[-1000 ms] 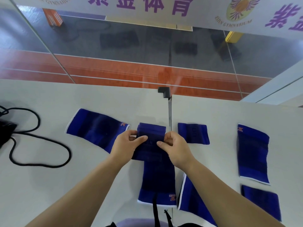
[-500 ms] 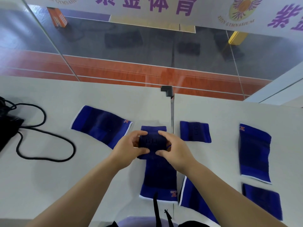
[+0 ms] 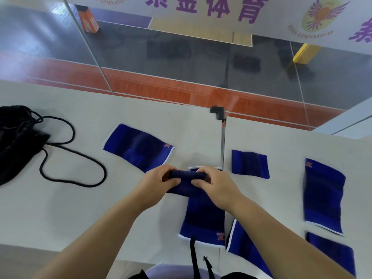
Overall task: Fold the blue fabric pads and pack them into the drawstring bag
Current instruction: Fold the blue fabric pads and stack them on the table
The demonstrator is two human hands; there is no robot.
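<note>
White tabletops (image 3: 70, 208) are sitting side by side with a thin seam between them, a black corner bracket (image 3: 217, 112) capping the far end of that seam, and behind it all a glass wall is showing a gym floor with an orange stripe and a banner with purple characters up top

Both hands are working on one small blue fabric pad (image 3: 186, 178) right at the middle, near the seam. Left hand (image 3: 155, 183) is gripping its left end, fingers curled over the top and thumb tucked underneath; right hand (image 3: 214, 184) is doing the same on the right end, so the pad is getting bunched into a tight fold between them, lying across the top end of a longer blue pad (image 3: 203, 218) that's stretching back toward the person

Other pads are lying flat around it: a big one (image 3: 138, 148) angled off to the left, a small square one (image 3: 249, 164) just right of the seam, a long one (image 3: 323, 194) far right, another (image 3: 332, 252) below that, and one (image 3: 243, 246) partly hiding under the right forearm

Black drawstring bag (image 3: 18, 137) is sitting crumpled at the far left edge, its cord (image 3: 80, 158) looping loose across the table, well apart from the hands
</note>
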